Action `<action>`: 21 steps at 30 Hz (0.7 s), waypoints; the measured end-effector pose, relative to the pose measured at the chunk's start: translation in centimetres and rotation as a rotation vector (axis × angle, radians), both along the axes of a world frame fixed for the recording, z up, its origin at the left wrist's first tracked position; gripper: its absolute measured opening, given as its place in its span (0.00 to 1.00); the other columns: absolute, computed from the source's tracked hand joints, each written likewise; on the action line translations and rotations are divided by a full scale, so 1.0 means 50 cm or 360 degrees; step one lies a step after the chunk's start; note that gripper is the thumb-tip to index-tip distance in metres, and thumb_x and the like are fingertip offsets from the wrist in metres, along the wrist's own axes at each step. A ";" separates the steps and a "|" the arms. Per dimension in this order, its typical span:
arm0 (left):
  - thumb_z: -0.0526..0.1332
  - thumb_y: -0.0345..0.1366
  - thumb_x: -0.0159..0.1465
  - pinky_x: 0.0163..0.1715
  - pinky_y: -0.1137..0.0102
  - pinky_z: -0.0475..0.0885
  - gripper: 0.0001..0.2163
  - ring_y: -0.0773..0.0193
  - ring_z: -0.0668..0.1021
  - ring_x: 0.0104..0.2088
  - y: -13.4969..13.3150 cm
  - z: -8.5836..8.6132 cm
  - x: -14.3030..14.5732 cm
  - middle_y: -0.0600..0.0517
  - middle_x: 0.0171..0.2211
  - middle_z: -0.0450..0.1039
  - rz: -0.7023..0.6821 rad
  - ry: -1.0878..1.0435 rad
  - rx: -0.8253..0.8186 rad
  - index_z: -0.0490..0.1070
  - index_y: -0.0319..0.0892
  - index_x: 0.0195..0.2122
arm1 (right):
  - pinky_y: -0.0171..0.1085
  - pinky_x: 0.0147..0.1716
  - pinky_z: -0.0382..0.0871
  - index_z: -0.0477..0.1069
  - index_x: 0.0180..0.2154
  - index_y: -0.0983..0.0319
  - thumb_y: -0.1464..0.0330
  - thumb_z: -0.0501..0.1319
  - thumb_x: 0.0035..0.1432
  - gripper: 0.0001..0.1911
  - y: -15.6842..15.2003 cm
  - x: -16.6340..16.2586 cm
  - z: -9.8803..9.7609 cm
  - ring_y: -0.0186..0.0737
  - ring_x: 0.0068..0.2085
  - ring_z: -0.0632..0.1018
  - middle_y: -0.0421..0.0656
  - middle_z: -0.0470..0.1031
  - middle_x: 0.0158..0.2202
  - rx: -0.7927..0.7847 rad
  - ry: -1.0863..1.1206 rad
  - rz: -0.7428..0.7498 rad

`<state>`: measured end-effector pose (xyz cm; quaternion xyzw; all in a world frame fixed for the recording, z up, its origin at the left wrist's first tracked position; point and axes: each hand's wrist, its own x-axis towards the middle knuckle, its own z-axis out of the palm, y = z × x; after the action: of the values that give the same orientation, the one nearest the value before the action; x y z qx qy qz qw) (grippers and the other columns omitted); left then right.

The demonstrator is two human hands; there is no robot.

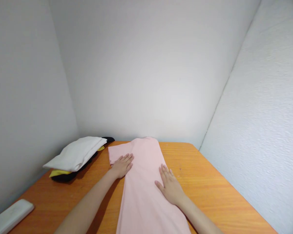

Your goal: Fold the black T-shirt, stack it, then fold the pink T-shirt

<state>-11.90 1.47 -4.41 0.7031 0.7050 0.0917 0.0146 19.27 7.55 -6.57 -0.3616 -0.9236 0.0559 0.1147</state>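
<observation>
A plain pale-pink garment (146, 182) lies on an orange wood-grain table (210, 182), beside white, yellow and black folded cloths (75, 156).

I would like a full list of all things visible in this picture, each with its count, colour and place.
pink garment: one, pale pink, flat on the table centre
folded clothes: one stack, white on top, yellow and black beneath, far left of table
white object: one, white, near left table edge; cannot tell what it is
table: one, orange wood
walls: white, on three sides
left hand: flat on the garment's left part
right hand: flat on the garment's right edge
</observation>
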 end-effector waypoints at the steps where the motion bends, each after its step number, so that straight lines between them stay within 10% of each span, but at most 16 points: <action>1: 0.46 0.41 0.68 0.64 0.56 0.45 0.23 0.59 0.54 0.66 0.001 0.010 0.010 0.50 0.67 0.50 0.0007 0.0022 0.0004 0.56 0.47 0.64 | 0.51 0.66 0.41 0.45 0.65 0.71 0.47 0.40 0.65 0.40 -0.001 -0.002 0.008 0.48 0.68 0.44 0.53 0.41 0.68 -0.0001 -0.0016 0.0003; 6: 0.50 0.40 0.66 0.65 0.55 0.36 0.23 0.58 0.47 0.68 -0.041 0.037 0.109 0.48 0.68 0.47 -0.0083 0.0045 0.0146 0.58 0.43 0.63 | 0.51 0.66 0.39 0.46 0.65 0.73 0.49 0.38 0.66 0.40 -0.047 0.007 0.029 0.50 0.68 0.42 0.55 0.40 0.68 0.0017 0.0004 -0.0047; 15: 0.43 0.48 0.69 0.65 0.59 0.44 0.27 0.59 0.49 0.67 -0.159 -0.019 0.180 0.47 0.68 0.45 -0.0194 -0.0085 0.0017 0.50 0.42 0.66 | 0.52 0.65 0.42 0.46 0.65 0.70 0.51 0.43 0.66 0.36 -0.124 0.039 0.026 0.48 0.68 0.44 0.54 0.42 0.68 -0.0059 0.0072 0.0160; 21: 0.54 0.44 0.65 0.64 0.53 0.47 0.23 0.51 0.56 0.66 -0.233 0.055 0.203 0.43 0.65 0.56 -0.0025 -0.0068 0.0109 0.62 0.42 0.60 | 0.46 0.55 0.63 0.64 0.52 0.63 0.60 0.49 0.65 0.19 -0.211 0.151 0.086 0.45 0.56 0.69 0.52 0.67 0.55 -0.0100 0.0562 0.0078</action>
<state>-1.74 -10.20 -1.66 0.7066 0.6954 0.1306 0.0065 26.84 -3.02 -2.26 -0.3268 -0.8955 0.1500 0.2623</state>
